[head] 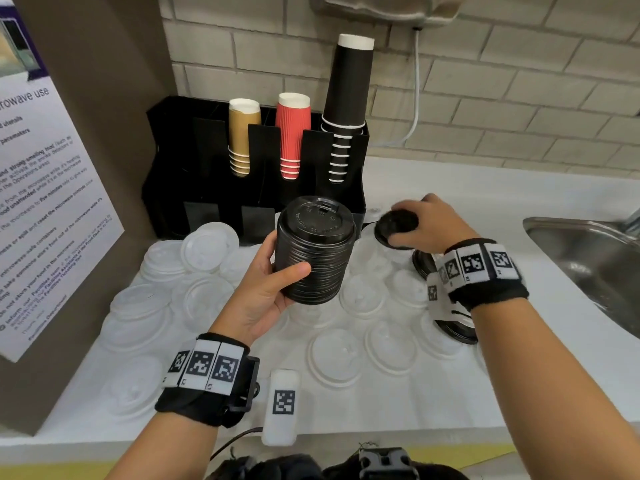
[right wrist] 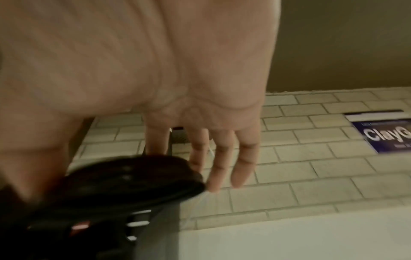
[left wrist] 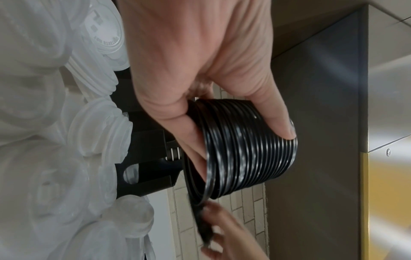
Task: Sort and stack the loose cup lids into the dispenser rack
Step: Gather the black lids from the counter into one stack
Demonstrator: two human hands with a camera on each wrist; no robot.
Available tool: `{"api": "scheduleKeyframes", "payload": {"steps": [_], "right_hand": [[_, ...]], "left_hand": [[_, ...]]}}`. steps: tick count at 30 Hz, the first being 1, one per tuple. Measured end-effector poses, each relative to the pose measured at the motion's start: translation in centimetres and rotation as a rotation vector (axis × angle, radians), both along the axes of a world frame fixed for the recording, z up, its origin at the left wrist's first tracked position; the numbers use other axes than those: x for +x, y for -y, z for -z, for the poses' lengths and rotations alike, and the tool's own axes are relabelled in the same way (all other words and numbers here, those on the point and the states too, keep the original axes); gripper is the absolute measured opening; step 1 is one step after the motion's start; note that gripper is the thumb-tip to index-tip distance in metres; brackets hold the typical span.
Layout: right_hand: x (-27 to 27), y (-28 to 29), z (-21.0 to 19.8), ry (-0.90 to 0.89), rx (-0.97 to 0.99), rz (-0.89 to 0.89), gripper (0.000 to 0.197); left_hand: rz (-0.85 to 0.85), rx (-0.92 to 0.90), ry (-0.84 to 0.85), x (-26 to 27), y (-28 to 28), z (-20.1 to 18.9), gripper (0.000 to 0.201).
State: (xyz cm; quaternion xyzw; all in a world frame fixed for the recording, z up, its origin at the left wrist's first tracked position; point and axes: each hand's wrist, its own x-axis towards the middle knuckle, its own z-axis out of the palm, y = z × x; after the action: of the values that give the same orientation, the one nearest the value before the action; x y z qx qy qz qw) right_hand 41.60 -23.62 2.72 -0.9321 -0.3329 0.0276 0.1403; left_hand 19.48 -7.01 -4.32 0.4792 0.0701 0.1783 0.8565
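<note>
We hold a stack of black lids in our left hand, thumb in front and fingers curled round the back, clear of the table so the next one can drop on top. Our right hand pinches a single black lid just right of the stack, thumb under and fingers over its dome, likely bringing it across to nest. Collecting one colour in hand first looks like the sorting step; the rack stands behind against the wall, its lower slots not yet filled as far as we can see.

Clear lids lie scattered all over the table, some piled at the rack's foot, and would need shifting to reach the slots. More black lids lie under our right wrist. Cups fill the upper rack; a sink is at right.
</note>
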Motion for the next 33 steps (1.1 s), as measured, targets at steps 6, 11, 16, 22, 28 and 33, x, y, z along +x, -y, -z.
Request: {"api": "scheduleKeyframes", "payload": {"steps": [6, 11, 16, 22, 28, 33], "right_hand": [[-5.9, -1.0, -0.9, -0.487, 0.818, -0.226, 0.032], [-9.2, -1.4, -1.3, -0.628, 0.924, -0.377, 0.043], [-10.0, -1.5, -1.1, -0.524, 0.900, -0.324, 0.039], [-10.3, -1.4, -0.4, -0.439, 0.873, -0.333, 0.032], [-10.1, -1.1, -0.1, -0.406, 0.851, -0.372, 0.032], [-10.1, -0.9, -0.4, -0.364, 0.808, -0.392, 0.033]], "left_hand": [[0.060, 0.008, -0.004, 0.5, 0.4, -0.1, 0.100], [0.101, 0.010, -0.031, 0.8, 0.8, -0.1, 0.098], [0.116, 0.022, -0.037, 0.9, 1.1, -0.1, 0.083], [0.092, 0.004, -0.048, 1.2, 1.4, 0.1, 0.070], [0.079, 0.002, -0.054, 1.3, 1.5, 0.2, 0.063], [0.088, -0.015, -0.039, 1.5, 1.7, 0.3, 0.058]]}}
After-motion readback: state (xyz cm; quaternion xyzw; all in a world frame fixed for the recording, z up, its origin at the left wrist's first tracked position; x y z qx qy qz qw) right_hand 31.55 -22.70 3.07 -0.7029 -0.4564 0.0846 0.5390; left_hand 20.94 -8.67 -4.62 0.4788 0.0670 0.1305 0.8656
